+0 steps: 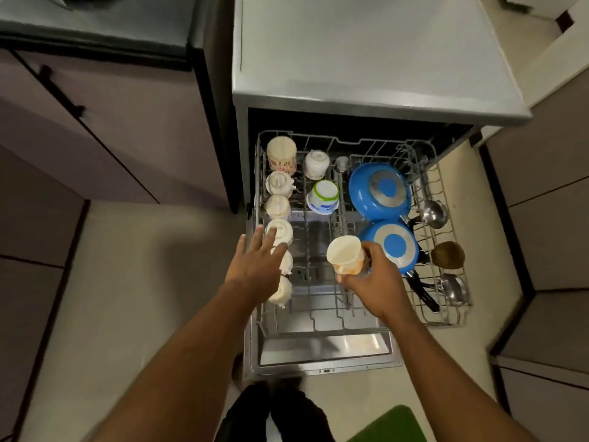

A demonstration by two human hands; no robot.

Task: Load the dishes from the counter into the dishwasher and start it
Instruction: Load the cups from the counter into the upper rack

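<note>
- Over the pulled-out rack, the right hand has its grip closed round a cream cup; the left hand hovers spread and empty.
- Loading step, by my reading: next, upend the cup into the rack's free middle.

Cream cup above pulled-out rack

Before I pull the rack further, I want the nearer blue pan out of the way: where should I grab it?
Grip the black handle of the nearer pan from the door end. The pan lies bottom up, the handle points toward you, and the right hand is close but busy with a cup.
</note>
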